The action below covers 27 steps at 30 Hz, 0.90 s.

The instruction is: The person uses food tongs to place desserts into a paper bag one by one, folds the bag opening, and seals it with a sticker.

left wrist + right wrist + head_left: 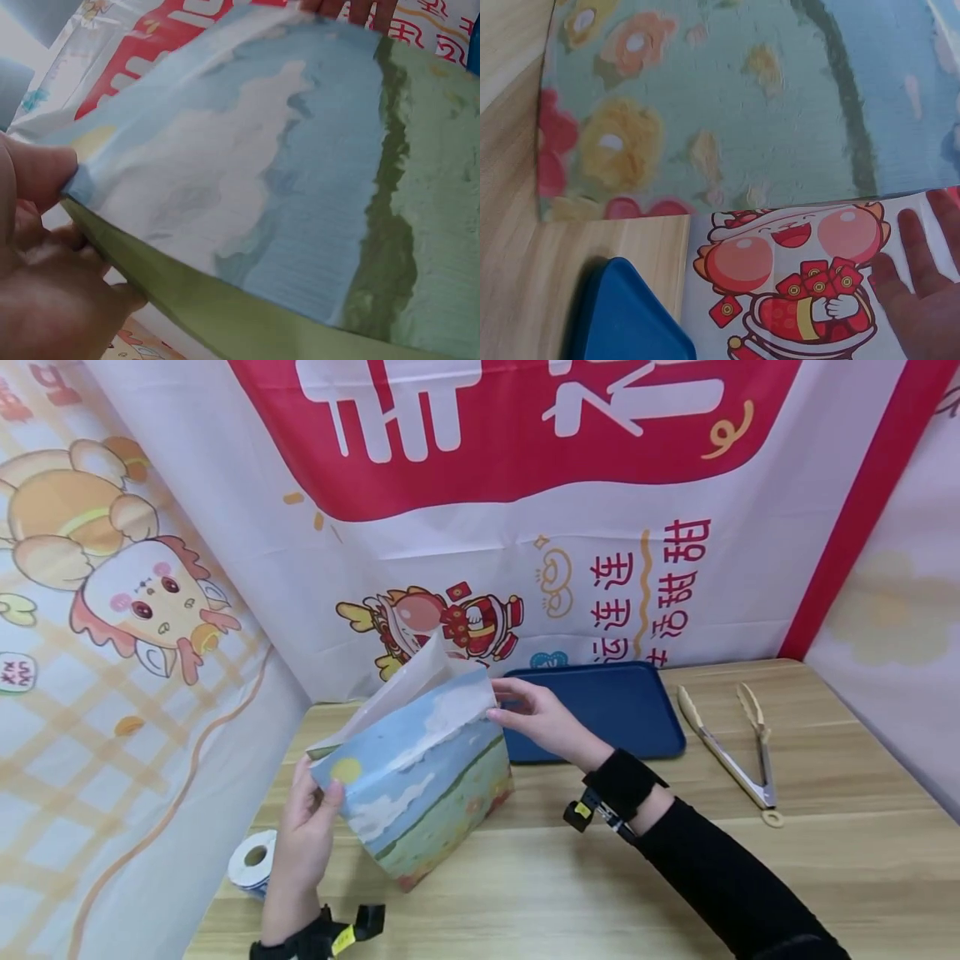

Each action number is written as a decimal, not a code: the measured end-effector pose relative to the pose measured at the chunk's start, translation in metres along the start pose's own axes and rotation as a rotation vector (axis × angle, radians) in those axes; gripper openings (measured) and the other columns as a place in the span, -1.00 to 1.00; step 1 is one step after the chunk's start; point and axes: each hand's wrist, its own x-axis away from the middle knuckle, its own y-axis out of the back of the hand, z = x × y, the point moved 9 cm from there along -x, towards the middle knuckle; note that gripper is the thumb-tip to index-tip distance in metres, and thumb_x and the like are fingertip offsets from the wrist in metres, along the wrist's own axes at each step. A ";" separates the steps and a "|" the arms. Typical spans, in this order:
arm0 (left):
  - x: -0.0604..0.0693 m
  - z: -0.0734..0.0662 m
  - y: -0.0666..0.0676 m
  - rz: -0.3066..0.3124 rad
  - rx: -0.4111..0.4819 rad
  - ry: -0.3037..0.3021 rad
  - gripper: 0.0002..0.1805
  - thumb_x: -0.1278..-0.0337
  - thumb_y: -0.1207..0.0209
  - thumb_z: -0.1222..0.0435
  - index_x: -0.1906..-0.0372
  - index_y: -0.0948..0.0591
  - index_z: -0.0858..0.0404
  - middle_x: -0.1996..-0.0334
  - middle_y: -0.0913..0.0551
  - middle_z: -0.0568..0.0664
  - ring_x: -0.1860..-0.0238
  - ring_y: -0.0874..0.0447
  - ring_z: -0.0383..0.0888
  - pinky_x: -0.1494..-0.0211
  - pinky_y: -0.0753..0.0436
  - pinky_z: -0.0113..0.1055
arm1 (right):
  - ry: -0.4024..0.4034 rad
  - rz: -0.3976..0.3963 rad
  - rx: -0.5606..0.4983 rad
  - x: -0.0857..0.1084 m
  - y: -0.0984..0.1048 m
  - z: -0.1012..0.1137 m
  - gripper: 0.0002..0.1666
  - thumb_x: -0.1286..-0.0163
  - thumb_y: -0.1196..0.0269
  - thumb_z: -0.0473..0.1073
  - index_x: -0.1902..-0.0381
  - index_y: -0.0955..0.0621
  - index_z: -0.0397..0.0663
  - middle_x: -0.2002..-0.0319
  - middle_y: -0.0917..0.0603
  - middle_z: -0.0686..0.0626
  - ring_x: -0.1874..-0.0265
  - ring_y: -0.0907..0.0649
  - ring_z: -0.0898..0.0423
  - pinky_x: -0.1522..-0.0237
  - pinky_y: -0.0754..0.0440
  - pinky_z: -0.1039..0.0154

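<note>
A paper bag [427, 777] printed with a painted sky, clouds and a flowered meadow is held tilted above the wooden table, its mouth parted at the top. At its upper left corner my left hand [303, 827] pinches the rim, thumb on the printed front and fingers behind. My right hand [547, 722] holds the upper right corner, with the thumb in front. From the left wrist, the bag's [225, 165] green side panel shows beneath the printed face. The right wrist view has the bag's flowered lower part [720, 112] and spread fingers [922, 262] at its edge.
Behind the bag lies a dark blue tray [615, 710] against the printed backdrop cloth. Metal tongs [723, 764] with beige tips rest spread on the right. A white paper roll [243, 864] stands by my left forearm. Cloth walls enclose the table [540, 893].
</note>
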 end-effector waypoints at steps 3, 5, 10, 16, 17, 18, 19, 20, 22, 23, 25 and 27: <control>-0.003 0.004 0.003 0.043 0.083 0.004 -0.75 -0.42 0.21 0.54 0.07 -0.50 0.42 -0.03 -0.32 -0.06 0.06 -0.30 -0.21 0.03 -0.38 -0.50 | 0.009 0.005 0.009 0.000 -0.005 0.002 -0.43 -0.44 -0.20 -0.10 -0.37 -0.41 -0.03 -0.26 -0.55 -0.14 -0.27 -0.54 -0.10 -0.20 -0.58 0.03; -0.005 0.009 0.004 0.056 0.107 0.031 -0.72 -0.44 0.22 0.51 0.04 -0.51 0.32 -0.04 -0.32 -0.08 0.05 -0.32 -0.23 0.03 -0.40 -0.51 | 0.017 0.000 0.021 0.001 -0.006 0.003 -0.43 -0.44 -0.20 -0.10 -0.36 -0.42 -0.04 -0.24 -0.56 -0.15 -0.25 -0.56 -0.09 -0.19 -0.59 0.05; -0.014 0.021 0.007 0.070 0.246 0.071 -0.66 -0.47 0.26 0.48 0.01 -0.51 0.19 0.01 -0.34 -0.13 0.06 -0.35 -0.29 0.07 -0.44 -0.52 | 0.050 -0.030 0.040 0.007 -0.006 0.008 -0.50 -0.42 -0.21 -0.09 -0.29 -0.50 -0.08 -0.17 -0.61 -0.15 -0.18 -0.61 -0.06 -0.16 -0.61 0.06; -0.026 0.033 0.009 0.018 0.395 0.077 -0.67 -0.47 0.24 0.49 -0.04 -0.52 0.21 0.15 -0.49 -0.14 0.17 -0.46 -0.31 0.12 -0.48 -0.51 | 0.079 -0.044 0.046 0.015 -0.005 0.013 -0.58 -0.42 -0.22 -0.08 -0.18 -0.59 -0.10 -0.10 -0.64 -0.14 -0.06 -0.62 0.01 -0.16 -0.61 0.05; -0.027 0.035 0.009 0.001 0.385 0.082 -0.69 -0.47 0.22 0.48 -0.03 -0.51 0.22 0.15 -0.51 -0.13 0.17 -0.46 -0.29 0.11 -0.49 -0.50 | 0.086 -0.047 0.052 0.016 -0.004 0.014 -0.59 -0.42 -0.22 -0.08 -0.16 -0.60 -0.10 -0.09 -0.64 -0.13 -0.05 -0.62 0.03 -0.16 -0.61 0.05; -0.028 0.037 0.010 -0.021 0.362 0.091 -0.72 -0.46 0.19 0.48 -0.01 -0.51 0.22 0.16 -0.50 -0.12 0.17 -0.45 -0.28 0.11 -0.48 -0.49 | 0.095 -0.047 0.057 0.017 -0.004 0.015 -0.61 -0.43 -0.21 -0.09 -0.15 -0.61 -0.10 -0.07 -0.65 -0.13 -0.03 -0.62 0.03 -0.16 -0.60 0.05; -0.029 0.039 0.010 -0.041 0.324 0.108 -0.76 -0.46 0.16 0.47 0.01 -0.49 0.22 0.17 -0.49 -0.12 0.18 -0.44 -0.27 0.12 -0.48 -0.49 | 0.103 -0.050 0.061 0.018 -0.004 0.016 -0.62 -0.43 -0.21 -0.09 -0.13 -0.62 -0.10 -0.05 -0.66 -0.13 -0.01 -0.62 0.04 -0.14 -0.61 0.06; -0.029 0.041 0.010 -0.059 0.297 0.122 -0.78 -0.45 0.15 0.48 0.02 -0.48 0.22 0.18 -0.47 -0.10 0.18 -0.42 -0.25 0.12 -0.48 -0.48 | 0.110 -0.052 0.062 0.018 -0.003 0.017 -0.64 -0.44 -0.20 -0.09 -0.11 -0.63 -0.10 -0.04 -0.66 -0.12 0.00 -0.62 0.05 -0.13 -0.61 0.06; -0.029 0.047 0.011 -0.100 0.205 0.175 -0.80 -0.43 0.09 0.48 0.01 -0.45 0.19 0.18 -0.45 -0.09 0.18 -0.42 -0.24 0.13 -0.49 -0.48 | 0.123 -0.052 0.064 0.018 -0.003 0.019 -0.67 -0.44 -0.19 -0.10 -0.08 -0.64 -0.10 0.00 -0.66 -0.10 0.03 -0.61 0.06 -0.09 -0.60 0.09; -0.029 0.050 0.012 -0.113 0.148 0.207 -0.79 -0.41 0.05 0.47 -0.01 -0.43 0.17 0.17 -0.46 -0.09 0.17 -0.44 -0.25 0.13 -0.51 -0.49 | 0.129 -0.051 0.063 0.018 -0.003 0.020 -0.70 -0.44 -0.19 -0.10 -0.04 -0.65 -0.10 0.03 -0.66 -0.10 0.04 -0.61 0.06 -0.08 -0.60 0.09; -0.027 0.057 0.013 -0.117 0.025 0.282 -0.70 -0.36 -0.04 0.45 -0.09 -0.39 0.11 0.14 -0.46 -0.10 0.15 -0.48 -0.26 0.14 -0.54 -0.51 | 0.132 -0.047 0.063 0.016 -0.003 0.021 -0.76 -0.44 -0.20 -0.10 0.06 -0.67 -0.10 0.10 -0.64 -0.08 0.06 -0.60 0.06 -0.07 -0.58 0.12; -0.025 0.062 0.013 -0.091 -0.102 0.353 -0.55 -0.30 -0.15 0.39 -0.21 -0.33 0.05 0.05 -0.47 -0.13 0.08 -0.51 -0.27 0.08 -0.55 -0.52 | 0.127 -0.043 0.062 0.015 -0.003 0.022 -0.81 -0.42 -0.23 -0.11 0.15 -0.66 -0.10 0.16 -0.62 -0.07 0.07 -0.59 0.06 -0.10 -0.55 0.12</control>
